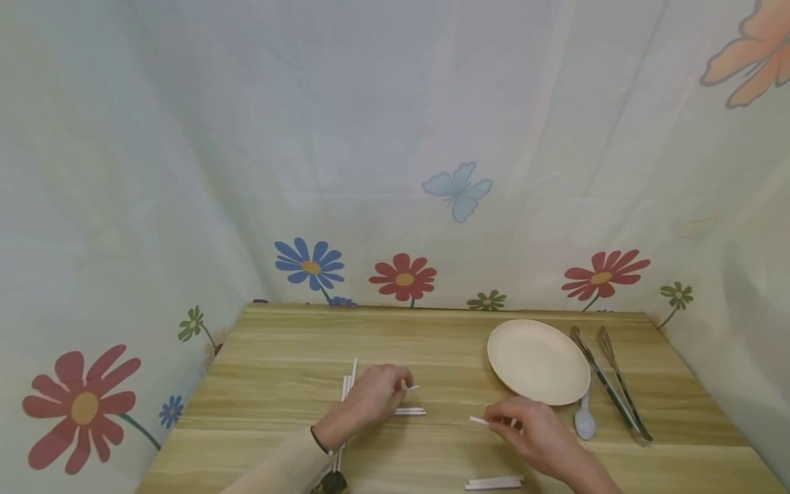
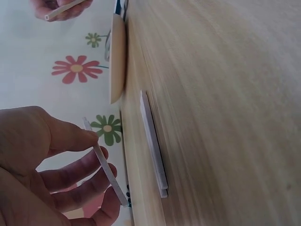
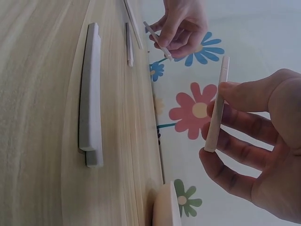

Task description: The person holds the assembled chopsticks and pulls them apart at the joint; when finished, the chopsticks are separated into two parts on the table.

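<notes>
Cream sleeve (image 1: pixel 280 461) at bottom edge, left of centre in head view; left hand (image 1: pixel 374 392), lower middle, pinches white stick (image 2: pixel 105 165). Right hand (image 1: pixel 538 431), lower right, pinches second stick (image 3: pixel 217 112). Both sticks held above table (image 1: pixel 432 346). Loose sticks (image 1: pixel 494 483) at bottom edge. Plate (image 1: pixel 538 361) at right, spoon (image 1: pixel 585 421) and tongs (image 1: pixel 609 392) beside it.

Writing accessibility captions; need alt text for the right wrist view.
The right hand pinches a short white stick above a wood-grain table; beyond, the left hand holds another stick. More white sticks lie on the table, with part of a plate and a flower-printed backdrop visible.
</notes>
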Action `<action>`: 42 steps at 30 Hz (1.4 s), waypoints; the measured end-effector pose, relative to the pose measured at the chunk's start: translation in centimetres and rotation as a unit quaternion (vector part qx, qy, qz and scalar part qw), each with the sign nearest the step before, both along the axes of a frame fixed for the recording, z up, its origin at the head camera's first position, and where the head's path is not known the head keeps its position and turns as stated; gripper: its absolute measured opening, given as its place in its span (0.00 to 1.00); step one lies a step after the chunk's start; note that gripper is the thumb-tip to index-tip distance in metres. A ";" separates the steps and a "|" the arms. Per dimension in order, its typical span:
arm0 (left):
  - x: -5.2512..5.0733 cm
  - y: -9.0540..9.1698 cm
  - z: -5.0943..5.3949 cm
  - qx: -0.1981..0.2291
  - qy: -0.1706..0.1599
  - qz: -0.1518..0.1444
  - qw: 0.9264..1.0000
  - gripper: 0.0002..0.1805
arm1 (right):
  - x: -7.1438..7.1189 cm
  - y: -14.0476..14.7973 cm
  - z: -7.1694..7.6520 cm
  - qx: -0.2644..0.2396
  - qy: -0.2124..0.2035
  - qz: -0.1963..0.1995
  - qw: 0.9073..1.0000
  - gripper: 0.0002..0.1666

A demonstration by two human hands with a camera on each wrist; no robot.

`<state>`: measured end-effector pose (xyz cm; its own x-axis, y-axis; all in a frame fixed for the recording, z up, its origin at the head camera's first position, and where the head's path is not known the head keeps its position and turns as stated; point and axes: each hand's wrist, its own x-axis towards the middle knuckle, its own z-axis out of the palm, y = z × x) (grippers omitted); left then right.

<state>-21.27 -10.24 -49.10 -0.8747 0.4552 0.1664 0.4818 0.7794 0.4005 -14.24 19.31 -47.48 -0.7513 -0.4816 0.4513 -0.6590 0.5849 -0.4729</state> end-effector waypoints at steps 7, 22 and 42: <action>-0.1 -0.1 -0.3 -0.015 -0.001 -0.005 1.000 0.08 | 0.0 0.0 -0.3 0.005 0.012 0.011 1.000 0.12; -0.2 -0.3 -1.0 -0.024 0.003 -0.010 1.000 0.09 | 0.3 0.2 -0.6 0.011 0.002 0.050 0.999 0.09; -0.5 -0.4 -1.5 -0.014 -0.025 -0.016 0.999 0.04 | 0.4 0.3 -1.1 0.025 0.037 0.071 0.996 0.11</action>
